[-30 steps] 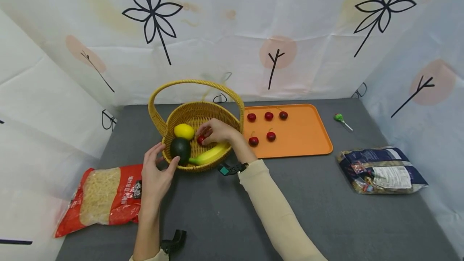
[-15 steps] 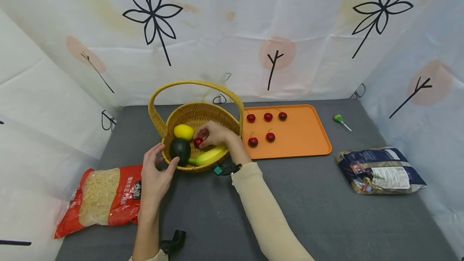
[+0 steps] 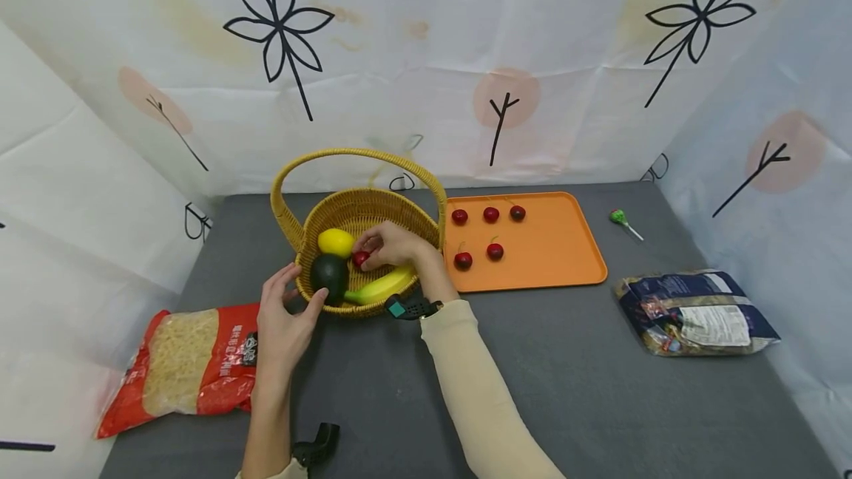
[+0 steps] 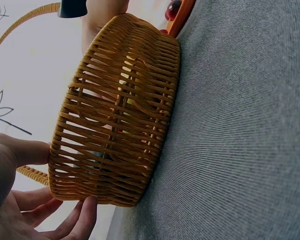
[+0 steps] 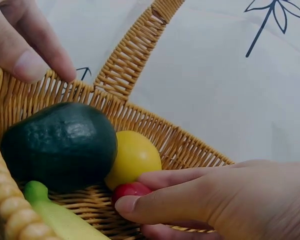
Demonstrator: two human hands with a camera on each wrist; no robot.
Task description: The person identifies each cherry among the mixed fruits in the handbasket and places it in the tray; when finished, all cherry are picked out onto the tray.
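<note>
A yellow wicker basket (image 3: 366, 199) with a tall arched handle holds a dark green avocado (image 3: 329, 278), a yellow lemon (image 3: 336, 242) and a banana (image 3: 382, 287). My left hand (image 3: 286, 316) grips the basket's left rim, its thumb on the near side and its fingers round the outer wall. Inside the basket, my right hand (image 3: 396, 246) pinches a red cherry (image 5: 131, 190) between thumb and fingers. In the right wrist view that cherry is low in the basket, right by the lemon, with the avocado just left of it.
Right of the basket lies an orange tray (image 3: 552, 257) with several cherries (image 3: 495, 250) on it. Beyond it are a green lollipop (image 3: 619, 217) and a dark blue food packet (image 3: 695, 313). A red bag of pasta (image 3: 183, 361) lies left of my left forearm on the grey table (image 3: 586, 390).
My right hand has moved a little left inside the basket, carrying the cherry closer to the lemon and avocado. The left hand keeps its hold on the rim.
</note>
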